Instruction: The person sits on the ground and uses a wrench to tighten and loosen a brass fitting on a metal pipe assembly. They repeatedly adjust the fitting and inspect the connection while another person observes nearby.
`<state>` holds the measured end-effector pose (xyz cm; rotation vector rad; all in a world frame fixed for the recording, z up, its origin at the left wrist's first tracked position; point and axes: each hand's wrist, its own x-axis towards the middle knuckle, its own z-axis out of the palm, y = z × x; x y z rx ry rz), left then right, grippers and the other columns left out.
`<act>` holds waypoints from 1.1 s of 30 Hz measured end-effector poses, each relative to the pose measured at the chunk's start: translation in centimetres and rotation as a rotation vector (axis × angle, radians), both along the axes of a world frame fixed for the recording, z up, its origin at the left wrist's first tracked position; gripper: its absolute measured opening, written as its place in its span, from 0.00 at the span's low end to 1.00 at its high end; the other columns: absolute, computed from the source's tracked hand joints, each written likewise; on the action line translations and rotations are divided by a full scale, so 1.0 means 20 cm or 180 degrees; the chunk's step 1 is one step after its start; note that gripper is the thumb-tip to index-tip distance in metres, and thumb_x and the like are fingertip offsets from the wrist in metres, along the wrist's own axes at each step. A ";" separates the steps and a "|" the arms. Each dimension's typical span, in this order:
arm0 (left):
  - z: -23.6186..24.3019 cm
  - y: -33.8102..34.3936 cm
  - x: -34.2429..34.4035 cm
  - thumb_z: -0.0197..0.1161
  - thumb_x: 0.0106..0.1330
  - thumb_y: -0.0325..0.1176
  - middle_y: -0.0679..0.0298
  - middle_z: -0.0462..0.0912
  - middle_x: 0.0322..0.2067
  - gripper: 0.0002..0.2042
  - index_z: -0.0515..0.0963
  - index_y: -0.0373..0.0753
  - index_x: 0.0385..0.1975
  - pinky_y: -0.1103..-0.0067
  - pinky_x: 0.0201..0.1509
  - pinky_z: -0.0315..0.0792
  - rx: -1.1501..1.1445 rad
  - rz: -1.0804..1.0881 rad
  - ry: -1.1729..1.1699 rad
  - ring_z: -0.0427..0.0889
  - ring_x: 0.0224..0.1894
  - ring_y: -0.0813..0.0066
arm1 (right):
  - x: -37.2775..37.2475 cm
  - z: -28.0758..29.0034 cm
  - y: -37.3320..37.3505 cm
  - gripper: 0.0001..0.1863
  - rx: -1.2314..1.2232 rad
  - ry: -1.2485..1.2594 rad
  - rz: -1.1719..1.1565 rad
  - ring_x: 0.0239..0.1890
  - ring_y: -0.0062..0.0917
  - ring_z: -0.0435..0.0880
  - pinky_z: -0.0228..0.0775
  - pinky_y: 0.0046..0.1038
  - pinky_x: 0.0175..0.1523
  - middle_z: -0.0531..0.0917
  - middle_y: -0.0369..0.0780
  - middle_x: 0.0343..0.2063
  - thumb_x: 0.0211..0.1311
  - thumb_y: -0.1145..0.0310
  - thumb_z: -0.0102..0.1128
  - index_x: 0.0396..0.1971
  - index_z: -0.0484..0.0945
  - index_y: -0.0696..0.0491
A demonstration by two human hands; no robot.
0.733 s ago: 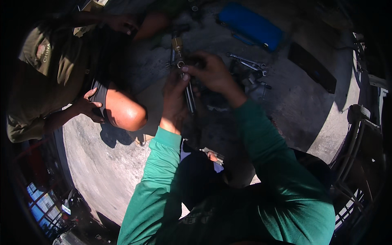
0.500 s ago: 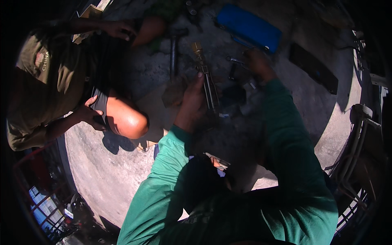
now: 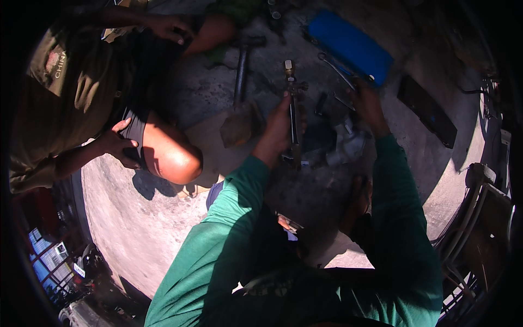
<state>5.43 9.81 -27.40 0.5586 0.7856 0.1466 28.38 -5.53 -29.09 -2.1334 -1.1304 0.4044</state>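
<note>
Rod (image 3: pixel 295 122) in the head view, tipped with a brass-coloured nut (image 3: pixel 289 66), sits in the left grip (image 3: pixel 278 126), whose fingers are wrapped round it. Its long axis runs nearly straight away from the wearer: the nut is beyond that grip, the plain end pokes out on the near side.

The right grip (image 3: pixel 368 106) is well apart, to the right of the rod, at the near ends of a longer spanner (image 3: pixel 339 72) and a shorter spanner (image 3: pixel 343 102). From this grip the longer spanner slants away and leftward, ring end farthest out; the shorter spanner lies just to its left, roughly parallel. The right hand is the nearer to both. Shadow hides its fingertips, so I cannot tell whether they pinch either. Just beyond this grip is a blue case (image 3: pixel 350 47).
</note>
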 end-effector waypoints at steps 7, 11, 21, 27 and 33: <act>0.05 0.02 0.10 0.45 0.72 0.60 0.65 0.76 0.26 0.26 0.76 0.45 0.52 0.74 0.28 0.69 -0.0230 -0.0185 0.0232 0.74 0.25 0.71 | -0.23 0.35 0.07 0.16 -0.0637 0.0079 0.0854 0.38 0.47 0.85 0.75 0.42 0.43 0.84 0.51 0.36 0.72 0.63 0.53 0.53 0.76 0.55; 0.11 0.00 0.12 0.55 0.67 0.52 0.65 0.76 0.26 0.20 0.76 0.45 0.49 0.75 0.28 0.70 -0.0313 -0.0364 0.0116 0.74 0.25 0.72 | -0.26 0.39 0.08 0.11 -0.0341 0.0147 0.0572 0.31 0.48 0.84 0.73 0.46 0.36 0.84 0.49 0.29 0.70 0.63 0.54 0.47 0.77 0.52; 0.09 -0.01 0.12 0.65 0.59 0.26 0.66 0.77 0.29 0.18 0.73 0.39 0.49 0.78 0.25 0.72 0.0374 -0.0636 -0.0209 0.77 0.26 0.77 | -0.25 0.36 0.06 0.12 0.0061 -0.0708 0.0683 0.29 0.45 0.84 0.75 0.43 0.35 0.84 0.47 0.29 0.69 0.64 0.56 0.47 0.77 0.52; 0.13 0.00 0.10 0.64 0.59 0.25 0.66 0.76 0.29 0.16 0.72 0.39 0.47 0.79 0.24 0.70 0.0487 -0.0706 -0.0145 0.76 0.26 0.78 | -0.28 0.37 0.09 0.12 -0.0081 -0.0745 0.0661 0.29 0.43 0.85 0.76 0.41 0.34 0.84 0.46 0.29 0.68 0.64 0.57 0.48 0.78 0.51; 0.16 0.00 0.09 0.62 0.59 0.24 0.66 0.74 0.29 0.13 0.72 0.39 0.43 0.80 0.22 0.68 0.0514 -0.0687 -0.0074 0.74 0.24 0.78 | -0.26 0.34 0.12 0.11 -0.0217 -0.1049 0.0836 0.28 0.42 0.85 0.76 0.41 0.33 0.84 0.45 0.29 0.68 0.64 0.56 0.47 0.78 0.50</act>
